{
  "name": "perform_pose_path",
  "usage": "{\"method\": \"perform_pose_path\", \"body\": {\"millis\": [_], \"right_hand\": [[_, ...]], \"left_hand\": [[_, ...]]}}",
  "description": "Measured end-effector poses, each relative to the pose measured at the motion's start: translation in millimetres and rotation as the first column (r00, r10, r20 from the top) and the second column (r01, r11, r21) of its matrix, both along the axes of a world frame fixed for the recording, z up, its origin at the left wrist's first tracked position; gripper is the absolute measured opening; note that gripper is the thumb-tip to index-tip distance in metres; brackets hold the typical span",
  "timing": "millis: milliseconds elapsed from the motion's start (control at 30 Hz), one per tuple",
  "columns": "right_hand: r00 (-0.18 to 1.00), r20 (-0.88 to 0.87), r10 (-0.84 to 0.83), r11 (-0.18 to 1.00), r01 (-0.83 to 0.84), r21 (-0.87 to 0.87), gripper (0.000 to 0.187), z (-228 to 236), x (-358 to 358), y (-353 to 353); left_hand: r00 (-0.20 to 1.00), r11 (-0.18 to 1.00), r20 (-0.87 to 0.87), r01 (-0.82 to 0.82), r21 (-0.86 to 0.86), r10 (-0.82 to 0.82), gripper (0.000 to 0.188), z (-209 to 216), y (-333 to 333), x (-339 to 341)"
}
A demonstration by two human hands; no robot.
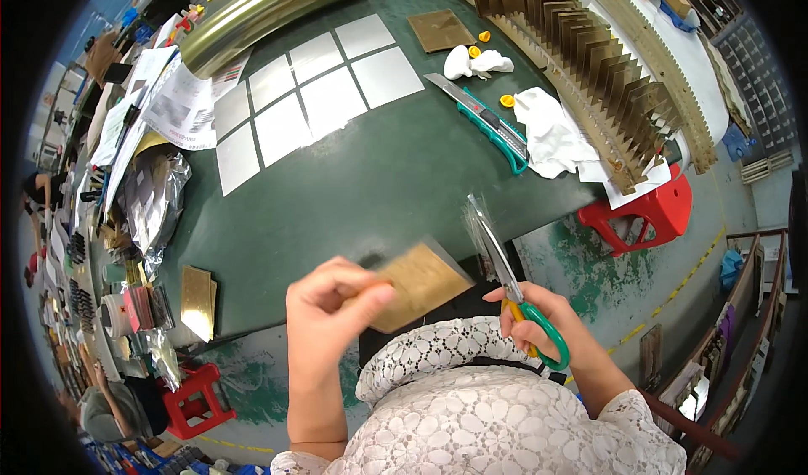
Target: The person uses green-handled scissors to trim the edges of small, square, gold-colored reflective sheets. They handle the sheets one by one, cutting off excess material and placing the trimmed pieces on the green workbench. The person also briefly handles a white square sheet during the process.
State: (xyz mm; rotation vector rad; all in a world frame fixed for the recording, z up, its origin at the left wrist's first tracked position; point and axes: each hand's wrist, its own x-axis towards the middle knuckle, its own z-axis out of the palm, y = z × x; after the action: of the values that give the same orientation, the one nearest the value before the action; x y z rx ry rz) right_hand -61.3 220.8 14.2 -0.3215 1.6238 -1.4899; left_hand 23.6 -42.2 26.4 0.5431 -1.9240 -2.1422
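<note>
The person's left hand pinches a small gold sheet by its left end, with the thumb on top and the other fingers bent. The sheet is up in front of the person's tummy, near the edge of the green table. It is blurry, so it may be one sheet or a few together.

The right hand has its fingers curled around the handles of the scissors. The handles are green and orange, and the blades point up and a bit left. The scissors are just beside the gold sheet, on its right, and the two look apart.

On the table, eight shiny silver squares lie in two rows. A big gold roll is behind them. To their right lie a green cutter knife and a white cloth. Past the cloth, many thin brown plates stand in a long rack. More gold sheets lie near the table's left end.
</note>
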Motion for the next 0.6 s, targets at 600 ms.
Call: {"method": "perform_pose_path", "body": {"millis": [600], "right_hand": [[0.986, -0.097, 0.136, 0.99, -0.14, -0.032, 0.067, -9, 6, -2]], "left_hand": [[0.984, 0.913, 0.051, -0.175, 0.369, 0.168, 0.037, -14, 17, -8]]}}
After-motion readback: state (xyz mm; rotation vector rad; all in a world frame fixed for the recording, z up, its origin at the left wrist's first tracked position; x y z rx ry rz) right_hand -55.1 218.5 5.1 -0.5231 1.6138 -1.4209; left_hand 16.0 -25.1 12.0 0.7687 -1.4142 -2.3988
